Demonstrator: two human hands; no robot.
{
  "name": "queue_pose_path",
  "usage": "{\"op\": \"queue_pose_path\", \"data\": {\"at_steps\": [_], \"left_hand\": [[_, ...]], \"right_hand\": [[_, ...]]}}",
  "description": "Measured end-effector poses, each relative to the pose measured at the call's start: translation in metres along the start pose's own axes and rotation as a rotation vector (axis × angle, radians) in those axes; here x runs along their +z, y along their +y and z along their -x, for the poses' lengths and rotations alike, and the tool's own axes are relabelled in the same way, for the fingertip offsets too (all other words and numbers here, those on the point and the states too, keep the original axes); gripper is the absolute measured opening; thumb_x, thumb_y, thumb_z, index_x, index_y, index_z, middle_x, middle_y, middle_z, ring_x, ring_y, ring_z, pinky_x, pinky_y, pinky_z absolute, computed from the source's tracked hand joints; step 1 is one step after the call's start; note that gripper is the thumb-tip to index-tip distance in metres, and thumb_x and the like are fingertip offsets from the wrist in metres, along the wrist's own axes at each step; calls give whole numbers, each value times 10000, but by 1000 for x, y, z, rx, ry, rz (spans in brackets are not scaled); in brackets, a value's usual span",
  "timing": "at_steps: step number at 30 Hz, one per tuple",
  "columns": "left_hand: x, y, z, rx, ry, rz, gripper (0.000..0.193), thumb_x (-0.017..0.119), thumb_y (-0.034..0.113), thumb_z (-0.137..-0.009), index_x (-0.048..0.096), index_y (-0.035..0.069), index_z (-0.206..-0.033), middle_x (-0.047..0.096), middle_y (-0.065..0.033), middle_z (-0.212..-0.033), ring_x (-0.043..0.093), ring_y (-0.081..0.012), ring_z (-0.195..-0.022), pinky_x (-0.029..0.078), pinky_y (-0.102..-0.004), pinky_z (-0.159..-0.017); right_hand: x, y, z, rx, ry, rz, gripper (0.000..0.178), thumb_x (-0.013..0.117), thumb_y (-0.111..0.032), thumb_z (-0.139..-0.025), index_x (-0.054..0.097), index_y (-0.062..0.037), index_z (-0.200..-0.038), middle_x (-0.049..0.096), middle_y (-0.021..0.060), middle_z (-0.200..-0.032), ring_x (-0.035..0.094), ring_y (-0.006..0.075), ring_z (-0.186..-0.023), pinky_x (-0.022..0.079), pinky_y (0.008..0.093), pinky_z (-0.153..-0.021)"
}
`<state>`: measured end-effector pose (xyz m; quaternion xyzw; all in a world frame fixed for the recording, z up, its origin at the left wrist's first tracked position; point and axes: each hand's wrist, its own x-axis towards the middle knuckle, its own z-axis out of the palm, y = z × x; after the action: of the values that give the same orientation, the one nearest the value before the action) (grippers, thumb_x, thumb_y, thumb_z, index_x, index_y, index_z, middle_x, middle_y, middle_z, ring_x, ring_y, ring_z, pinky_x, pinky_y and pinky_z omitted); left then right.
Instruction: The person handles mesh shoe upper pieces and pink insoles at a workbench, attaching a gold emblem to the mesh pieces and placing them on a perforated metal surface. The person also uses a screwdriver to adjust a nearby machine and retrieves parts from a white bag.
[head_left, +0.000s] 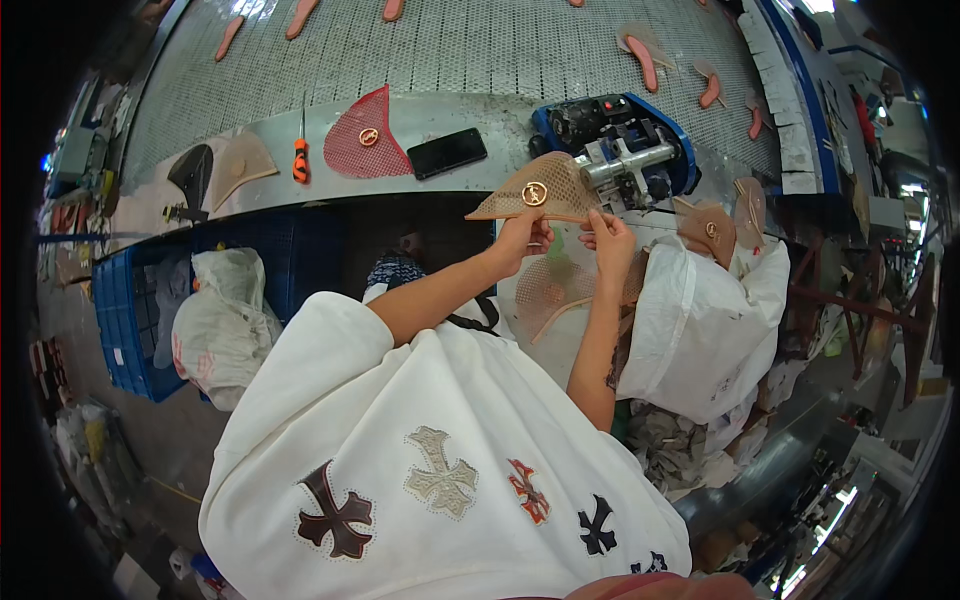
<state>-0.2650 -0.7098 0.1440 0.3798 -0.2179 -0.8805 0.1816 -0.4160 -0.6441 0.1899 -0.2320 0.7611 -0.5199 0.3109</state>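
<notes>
A tan mesh shoe upper [507, 201] with a round gold ornament is stretched between my hands, just left of a blue-based machine [625, 155] with metal clamping parts. My left hand [523, 242] pinches its lower edge beneath the ornament. At its right end, my right hand [608, 243] grips the same edge with thumb and fingers; this end lies close against the machine's metal head. Below the hands, more pale mesh uppers [545, 295] rest on a light surface. Whether the piece touches the machine, I cannot tell.
On the metal ledge lie a red mesh upper [364, 140], a black phone [447, 154] and an orange-handled screwdriver [301, 160]. Beyond runs a mesh conveyor belt [440, 60] carrying several pink pieces. White sacks [690, 330] stand at right, a blue crate [130, 330] at left.
</notes>
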Motion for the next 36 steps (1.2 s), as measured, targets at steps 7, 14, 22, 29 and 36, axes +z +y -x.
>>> {"op": "queue_pose_path", "data": {"at_steps": [7,14,22,29,36], "left_hand": [[-18,16,-30,-98,74,54,311,464,336,-929,470,145,-684,582,-29,-670,531,-144,-626,461,-309,-654],[-76,116,-19,590,57,-1091,327,491,346,-890,596,57,-778,644,-180,-766,635,-293,-739,490,-413,-692],[-91,223,18,786,-140,-1455,215,638,234,-799,606,53,-910,641,-150,-700,633,-354,-662,492,-436,-611],[-102,286,17,897,145,-1116,240,615,53,-812,611,62,-1052,619,-80,-714,568,-204,-592,451,-341,-583],[-144,332,-53,784,338,-1016,246,569,59,-865,589,39,-1109,603,-70,-763,553,-143,-617,461,-277,-583]], "right_hand": [[41,-23,27,-88,35,176,250,621,-224,-905,660,23,-910,683,108,-817,648,179,-693,492,283,-605],[154,-77,50,-720,28,583,438,642,-194,-894,498,3,-1258,574,129,-1190,523,232,-1143,407,334,-974],[240,-67,-18,172,-136,-593,314,499,-168,-978,494,7,-1239,602,103,-1133,597,159,-961,485,282,-847],[251,-123,-149,123,21,-1093,330,447,-188,-983,503,6,-1244,583,142,-1159,586,246,-1043,482,381,-908],[228,-99,-337,79,506,-836,550,615,-214,-897,372,26,-1328,542,166,-1176,560,257,-1033,464,377,-877]]}}
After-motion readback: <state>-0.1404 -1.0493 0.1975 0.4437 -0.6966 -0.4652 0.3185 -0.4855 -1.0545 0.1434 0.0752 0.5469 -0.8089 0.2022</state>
